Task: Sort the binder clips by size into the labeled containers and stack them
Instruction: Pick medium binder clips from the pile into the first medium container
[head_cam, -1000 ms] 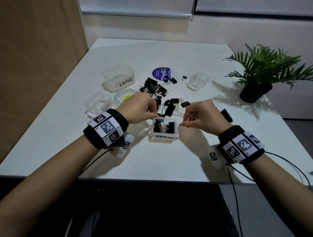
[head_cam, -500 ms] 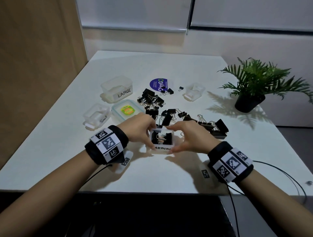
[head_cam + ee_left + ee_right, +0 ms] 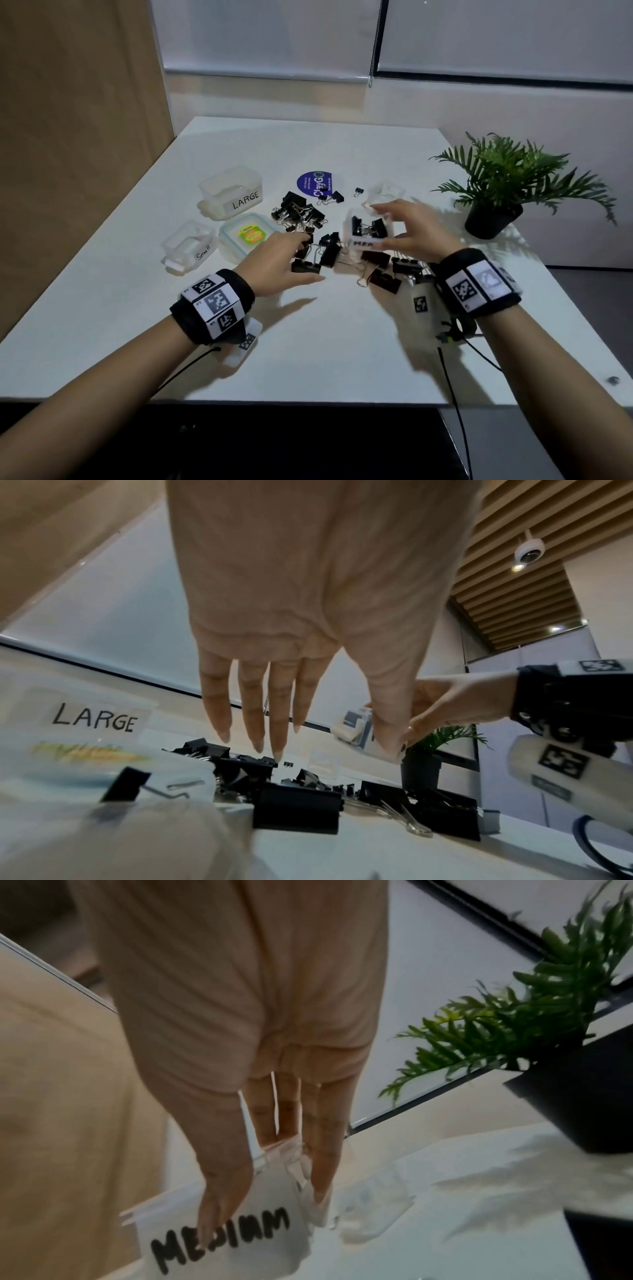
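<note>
Clips point(image 3: 310, 219) mostly lie unsorted mid-frame; you grasp the medium box point(image 3: 368, 230), a few inside, aloft in your right hand point(image 3: 409, 228), left hand point(image 3: 279, 262) released; large box point(image 3: 231, 192) and small box point(image 3: 188, 243) look empty

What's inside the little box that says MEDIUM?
The MEDIUM box, held in the right hand, has black binder clips with silver handles inside. How many is hidden; the wall and label cover the bottom.
</note>
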{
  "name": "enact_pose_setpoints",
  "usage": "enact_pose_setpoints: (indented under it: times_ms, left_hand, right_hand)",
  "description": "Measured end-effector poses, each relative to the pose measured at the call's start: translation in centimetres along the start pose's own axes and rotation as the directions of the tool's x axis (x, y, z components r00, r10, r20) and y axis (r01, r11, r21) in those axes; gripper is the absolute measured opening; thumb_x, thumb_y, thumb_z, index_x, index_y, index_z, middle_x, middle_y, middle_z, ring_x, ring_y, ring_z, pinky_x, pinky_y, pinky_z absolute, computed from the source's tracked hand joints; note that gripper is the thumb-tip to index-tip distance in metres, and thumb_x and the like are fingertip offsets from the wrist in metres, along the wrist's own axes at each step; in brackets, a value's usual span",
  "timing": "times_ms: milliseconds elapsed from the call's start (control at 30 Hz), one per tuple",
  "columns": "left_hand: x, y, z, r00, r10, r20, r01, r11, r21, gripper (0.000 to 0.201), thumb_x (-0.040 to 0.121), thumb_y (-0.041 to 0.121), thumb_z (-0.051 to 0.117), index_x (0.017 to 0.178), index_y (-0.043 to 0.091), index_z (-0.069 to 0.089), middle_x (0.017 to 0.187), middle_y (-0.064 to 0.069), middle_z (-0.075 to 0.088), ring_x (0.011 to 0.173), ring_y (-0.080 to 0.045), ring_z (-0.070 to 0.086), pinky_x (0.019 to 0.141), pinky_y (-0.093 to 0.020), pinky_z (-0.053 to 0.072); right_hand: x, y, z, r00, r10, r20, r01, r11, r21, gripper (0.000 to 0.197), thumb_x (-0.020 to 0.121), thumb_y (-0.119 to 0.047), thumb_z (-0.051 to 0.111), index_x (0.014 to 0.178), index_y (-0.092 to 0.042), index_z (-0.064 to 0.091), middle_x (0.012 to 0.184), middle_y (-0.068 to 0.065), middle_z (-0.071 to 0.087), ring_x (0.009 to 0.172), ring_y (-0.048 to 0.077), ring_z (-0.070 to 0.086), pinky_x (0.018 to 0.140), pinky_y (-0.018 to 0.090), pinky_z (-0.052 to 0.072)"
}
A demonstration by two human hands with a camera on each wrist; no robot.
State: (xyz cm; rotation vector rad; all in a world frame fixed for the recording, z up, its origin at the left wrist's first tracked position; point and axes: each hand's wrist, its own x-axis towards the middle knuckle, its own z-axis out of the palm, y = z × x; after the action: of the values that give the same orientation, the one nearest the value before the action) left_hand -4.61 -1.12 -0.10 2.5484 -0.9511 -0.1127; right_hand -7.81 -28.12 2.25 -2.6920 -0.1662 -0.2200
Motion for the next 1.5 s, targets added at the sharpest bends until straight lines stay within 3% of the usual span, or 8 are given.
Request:
enact_pose_setpoints:
  times_ms: [300,467,633,933,1100,1233,1367,1500]
  left_hand:
    - [0.5,-1.4,0.7,0.998,-0.021,0.062,0.025,0.998,-0.065,0.053,0.083,0.035,0.071,0.126,0.008,0.056,0.119,-0.007,0.062,0.112,-0.020,0.058,0.095,-0.033,0.044]
    - [0.7,-1.4,1.3,0.998,-0.007,0.059,0.010,0.998,-0.056,0.046,0.084,0.033,0.070,0.122,0.009,0.058,0.116,-0.008,0.058,0.108,-0.020,0.054,0.091,-0.025,0.041]
    - [1.0,-1.2,1.4,0.998,0.006,0.062,-0.004,0.999,-0.035,0.043,0.084,0.035,0.070,0.119,0.010,0.061,0.111,-0.008,0.056,0.103,-0.022,0.054,0.090,-0.031,0.042]
    - [0.9,-1.5,1.6,0.998,0.031,0.055,-0.029,0.999,-0.031,0.041,0.085,0.033,0.069,0.119,0.011,0.060,0.110,-0.008,0.055,0.103,-0.021,0.052,0.088,-0.029,0.040]
    - [0.9,-1.9,1.4,0.998,0.019,-0.063,-0.021,0.999,-0.043,0.037,0.086,0.030,0.068,0.118,0.012,0.062,0.111,-0.008,0.055,0.107,-0.023,0.052,0.091,-0.030,0.040]
    - [1.6,-1.7,0.6,0.979,-0.049,-0.200,0.038,0.997,-0.059,0.032,0.086,0.027,0.066,0.116,0.014,0.062,0.112,-0.009,0.055,0.113,-0.025,0.047,0.093,-0.033,0.037]
    - [2.8,-1.2,-0.2,0.969,-0.064,-0.240,0.049,0.996,-0.068,0.030,0.088,0.027,0.063,0.115,0.016,0.063,0.112,-0.007,0.057,0.113,-0.024,0.048,0.094,-0.037,0.041]
    - [4.5,-0.5,-0.7,0.976,-0.064,-0.207,0.061,0.998,-0.021,0.028,0.088,0.026,0.061,0.114,0.015,0.063,0.112,-0.007,0.058,0.111,-0.025,0.049,0.093,-0.039,0.043]
  right_hand:
    - [4.5,5.4,-1.1,0.921,0.355,0.163,-0.341,0.934,-0.108,0.071,0.080,-0.014,0.076,0.142,-0.008,0.043,0.143,0.008,0.049,0.132,0.024,0.045,0.107,0.031,0.035]
    - [5.2,6.4,-0.4,0.899,0.404,0.167,-0.390,0.914,-0.113,0.071,0.081,-0.016,0.076,0.143,-0.010,0.043,0.145,0.006,0.048,0.134,0.022,0.043,0.111,0.032,0.033]
    - [5.3,7.0,0.0,0.891,0.435,0.133,-0.428,0.900,-0.080,0.073,0.078,-0.015,0.078,0.143,-0.015,0.044,0.147,0.005,0.046,0.135,0.023,0.041,0.111,0.032,0.033]
    - [5.9,6.6,0.1,0.870,0.472,0.142,-0.448,0.878,-0.172,0.074,0.080,-0.015,0.076,0.145,-0.017,0.041,0.151,0.006,0.038,0.138,0.025,0.037,0.112,0.037,0.032]
    - [6.0,6.0,0.6,0.866,0.483,0.130,-0.442,0.860,-0.256,0.085,0.075,-0.020,0.081,0.147,-0.015,0.036,0.152,0.007,0.036,0.139,0.026,0.036,0.114,0.039,0.033]
    - [5.8,4.9,0.9,0.903,0.393,0.171,-0.319,0.883,-0.345,0.100,0.074,-0.032,0.081,0.152,-0.017,0.020,0.158,0.011,0.020,0.145,0.028,0.021,0.117,0.042,0.026]
    - [5.8,2.9,0.6,0.929,0.295,0.221,-0.234,0.935,-0.264,0.098,0.081,-0.047,0.071,0.154,-0.020,0.012,0.162,0.006,0.007,0.149,0.021,-0.005,0.119,0.046,0.009]
    - [7.1,1.2,0.1,0.905,0.325,0.274,-0.222,0.910,-0.349,0.081,0.088,-0.062,0.050,0.151,-0.018,0.027,0.161,0.007,0.013,0.150,0.022,-0.005,0.118,0.052,0.005]
